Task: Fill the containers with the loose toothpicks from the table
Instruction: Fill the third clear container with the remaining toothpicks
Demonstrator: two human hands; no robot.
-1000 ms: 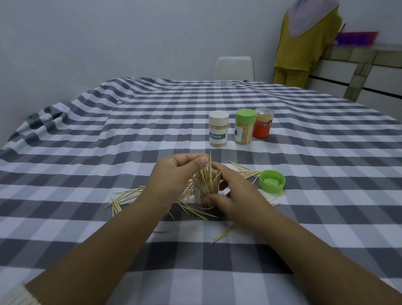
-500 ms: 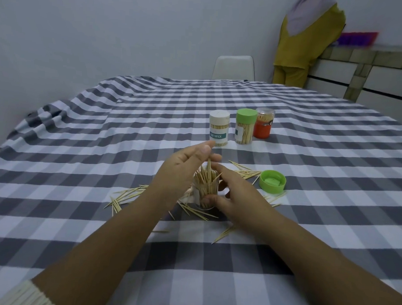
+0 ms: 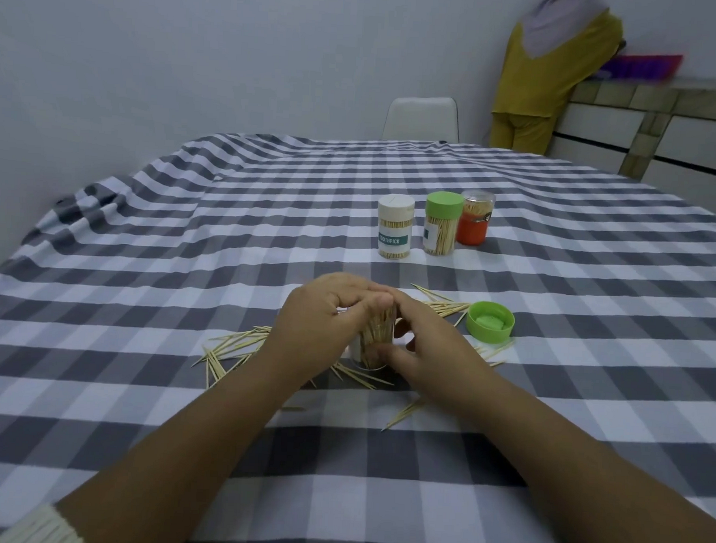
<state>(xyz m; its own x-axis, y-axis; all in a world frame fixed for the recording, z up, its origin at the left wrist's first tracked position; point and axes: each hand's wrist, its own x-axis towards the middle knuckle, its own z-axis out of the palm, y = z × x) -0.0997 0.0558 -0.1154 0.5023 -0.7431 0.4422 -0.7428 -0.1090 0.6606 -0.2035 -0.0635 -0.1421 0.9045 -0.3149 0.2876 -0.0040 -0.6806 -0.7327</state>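
A: Between both hands, low on the checked worktop (image 3: pixel 142 286): small clear container (image 3: pixel 371 345), upright, packed with toothpicks. Right hand (image 3: pixel 431 348) wrapped round its near and right side, clamped on the wall. Left hand (image 3: pixel 325 323) curled over the top, fingers pressed together on the bundle's tips, thumb meeting the right hand's fingertips.

B: Noted. Loose toothpicks (image 3: pixel 230 348)?

A: Fanned flat just left of the left hand's wrist; more beyond the right hand (image 3: pixel 445 306), a few strays near the right forearm. Green lid (image 3: pixel 490 321) lying open side up, just right of the right hand, apart from it.

B: Handling?

A: Judged very light, thin, stiff but snappable, pointed at the ends. Hard to lift singly off cloth; best pinched mid-length in small bunches, or swept together first. Container light too, likely to tip if pushed from the top alone, so worth gripping low on the wall, as now.

B: Other containers?

A: Three beyond both hands, well apart from them: white-capped one (image 3: pixel 395 232), green-capped one (image 3: pixel 441 225), orange-based one (image 3: pixel 475 223). All closed, all showing toothpicks inside.

B: Stage?

A: Probably settling the bundle down into the open container. Plenty left on the cloth, lid not yet on.
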